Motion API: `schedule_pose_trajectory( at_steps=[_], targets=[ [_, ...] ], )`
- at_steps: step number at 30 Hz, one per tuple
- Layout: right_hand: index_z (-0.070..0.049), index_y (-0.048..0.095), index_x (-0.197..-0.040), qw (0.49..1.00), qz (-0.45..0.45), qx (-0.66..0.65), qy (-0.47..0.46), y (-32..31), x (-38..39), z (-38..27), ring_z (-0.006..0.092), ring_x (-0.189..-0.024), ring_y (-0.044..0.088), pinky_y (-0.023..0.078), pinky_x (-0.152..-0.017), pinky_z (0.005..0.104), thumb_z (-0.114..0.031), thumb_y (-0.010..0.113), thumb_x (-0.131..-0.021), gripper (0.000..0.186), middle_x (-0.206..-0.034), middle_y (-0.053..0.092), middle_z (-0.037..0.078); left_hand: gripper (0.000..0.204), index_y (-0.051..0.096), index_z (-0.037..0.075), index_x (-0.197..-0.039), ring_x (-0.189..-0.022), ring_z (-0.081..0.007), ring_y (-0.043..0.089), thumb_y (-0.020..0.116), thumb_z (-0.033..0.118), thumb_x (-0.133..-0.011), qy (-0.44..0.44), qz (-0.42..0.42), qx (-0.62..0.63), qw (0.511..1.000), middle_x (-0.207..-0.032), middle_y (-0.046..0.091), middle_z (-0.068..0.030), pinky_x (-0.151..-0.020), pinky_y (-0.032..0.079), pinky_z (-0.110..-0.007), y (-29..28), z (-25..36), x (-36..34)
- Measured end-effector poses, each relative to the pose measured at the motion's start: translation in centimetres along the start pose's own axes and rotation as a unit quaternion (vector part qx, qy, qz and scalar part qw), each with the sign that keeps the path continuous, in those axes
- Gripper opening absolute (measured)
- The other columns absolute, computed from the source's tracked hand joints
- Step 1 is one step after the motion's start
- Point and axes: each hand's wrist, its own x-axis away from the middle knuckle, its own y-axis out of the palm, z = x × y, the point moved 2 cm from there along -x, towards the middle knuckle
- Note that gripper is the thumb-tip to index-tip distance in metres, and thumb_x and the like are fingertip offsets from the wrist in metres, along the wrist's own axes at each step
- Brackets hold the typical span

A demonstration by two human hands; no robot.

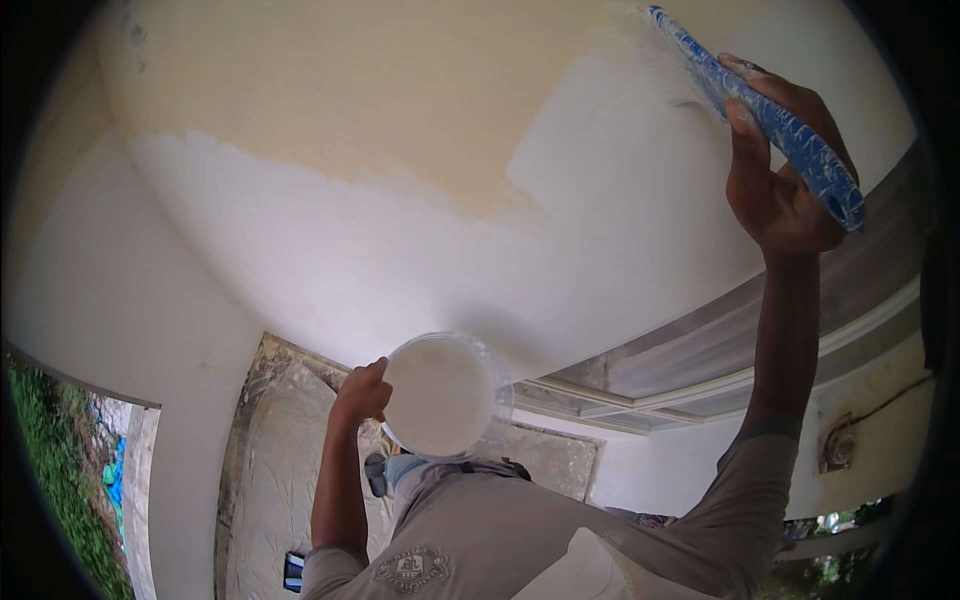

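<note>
My right hand (775, 205) is raised at the upper right, closed round a paint-speckled blue brush (820, 168). The brush's far end is at the wall (560, 250), whose surface is part pale yellow and part white. My left hand (362, 390) grips the side of a translucent round bucket (442, 395) of off-white paint, low in the middle of the view. Whether the bristles touch the surface is hard to tell.
A window with white frames (660, 385) runs along the right. Below are a plastic-covered floor (270, 450) and a small blue-and-black object (293, 570). An opening at the left shows greenery (45, 450). A cabled fitting (838, 448) is at the lower right.
</note>
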Motion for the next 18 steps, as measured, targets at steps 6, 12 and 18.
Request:
schedule_pose_trajectory(
  at_steps=[6,12,18],
  targets=[
    [-0.002,0.075,-0.123,1.0,0.017,0.023,0.006,-0.3,-0.6,-0.9,0.0267,-0.097,0.084,0.07,-0.081,0.0342,-0.008,0.086,-0.099,0.028,-0.111,0.084,0.015,0.072,0.056,-0.011,-0.153,-0.07,-0.0377,0.082,0.052,0.006,-0.083,-0.01,0.003,-0.003,1.0,-0.103,0.079,-0.0343,-0.084,0.066,-0.048,0.7,-1.4,-1.1],
    [-0.006,0.071,-0.111,0.994,-0.097,-0.027,-0.039,6.1,6.3,-11.5,0.0211,-0.087,0.077,0.063,-0.069,0.0303,-0.011,0.082,-0.095,0.02,-0.099,0.08,0.011,0.071,0.056,-0.013,-0.151,-0.07,-0.0386,0.081,0.053,0.007,-0.083,0.008,0.013,0.014,1.0,-0.099,0.079,-0.0342,-0.083,0.067,-0.048,0.3,0.8,-0.2],
    [-0.006,0.071,-0.11,0.989,-0.13,-0.062,0.032,6.6,7.0,-9.1,0.0213,-0.085,0.079,0.065,-0.07,0.0323,-0.009,0.086,-0.085,0.03,-0.099,0.079,0.01,0.058,0.063,-0.01,-0.139,-0.069,-0.0399,0.081,0.052,0.008,-0.084,0.003,0.009,0.006,1.0,-0.095,0.079,-0.0333,-0.079,0.066,-0.05,0.1,1.6,-0.1]
  ],
)
